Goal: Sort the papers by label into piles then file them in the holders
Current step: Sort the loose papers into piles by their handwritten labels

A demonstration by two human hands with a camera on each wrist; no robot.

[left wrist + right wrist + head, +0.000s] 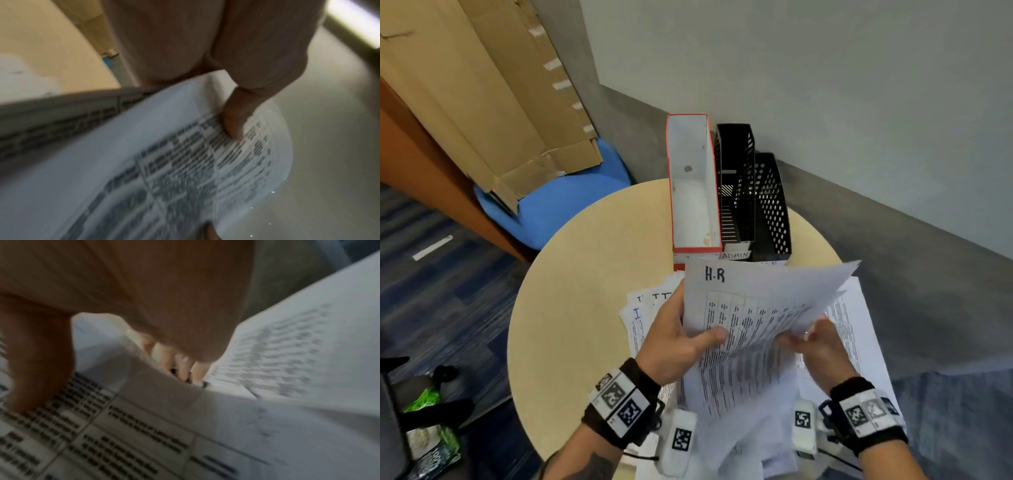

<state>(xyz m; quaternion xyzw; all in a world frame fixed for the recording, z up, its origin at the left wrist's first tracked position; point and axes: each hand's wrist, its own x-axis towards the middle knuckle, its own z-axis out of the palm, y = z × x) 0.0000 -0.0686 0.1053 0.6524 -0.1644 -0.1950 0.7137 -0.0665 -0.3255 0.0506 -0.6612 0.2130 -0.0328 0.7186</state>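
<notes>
Round beige counter (571,308) set in a corner against a grey wall, with blue carpet below. At the counter's 12 o'clock edge stand three holders side by side: a red-edged white holder (693,192), a black slotted holder labelled ADMIN (736,205) touching it on the right, and a black perforated holder (772,209) furthest right.

The left hand (674,339) grips a sheaf of papers headed H.R (750,308), thumb pressed on the printed face and fingers behind, holding it lifted above the counter. The right hand (816,346), at 3 o'clock of the left, pinches the sheaf's right side, thumb on top, fingers curled beneath; the sheets fan apart toward 2 o'clock.

A pile of papers marked with I or T (643,308) lies flat at 9 o'clock of the sheaf. Another printed pile (859,325) lies under the right hand. Both wrist views are blurred.

At 10 o'clock, flattened cardboard (482,92) leans over a blue chair (565,202).
</notes>
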